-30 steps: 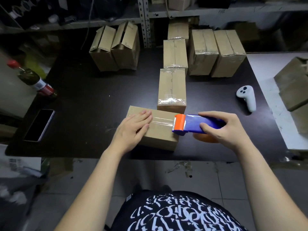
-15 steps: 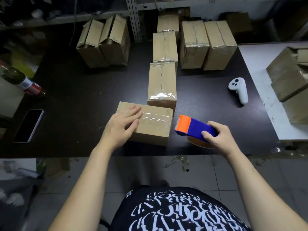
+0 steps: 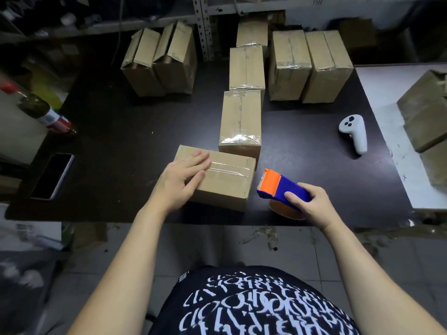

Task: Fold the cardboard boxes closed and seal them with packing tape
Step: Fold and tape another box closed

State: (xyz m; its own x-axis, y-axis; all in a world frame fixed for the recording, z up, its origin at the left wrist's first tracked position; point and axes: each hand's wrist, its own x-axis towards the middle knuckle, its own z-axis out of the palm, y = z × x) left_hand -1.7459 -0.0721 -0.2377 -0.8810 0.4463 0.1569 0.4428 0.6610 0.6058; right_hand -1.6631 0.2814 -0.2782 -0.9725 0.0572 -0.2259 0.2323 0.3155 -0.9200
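A small cardboard box [image 3: 227, 182] lies near the front edge of the dark table [image 3: 135, 141], with a strip of clear tape along its top seam. My left hand [image 3: 183, 177] rests flat on the box's left half, fingers together. My right hand [image 3: 312, 201] grips a blue and orange tape dispenser [image 3: 278, 187], lifted just to the right of the box and apart from it. A taped box [image 3: 240, 122] stands right behind it, in a row with further taped boxes [image 3: 246, 66].
Two untaped boxes [image 3: 159, 61] stand at the back left, two taped ones [image 3: 309, 64] at the back right. A white controller [image 3: 354, 131] lies right, a phone [image 3: 53, 175] and a bottle [image 3: 46, 112] left. More cardboard [image 3: 425, 112] sits on the white table to the right.
My right hand has drawn the tape dispenser off the box's right end and pulled it down and to the right. My left hand stays pressed on the box.
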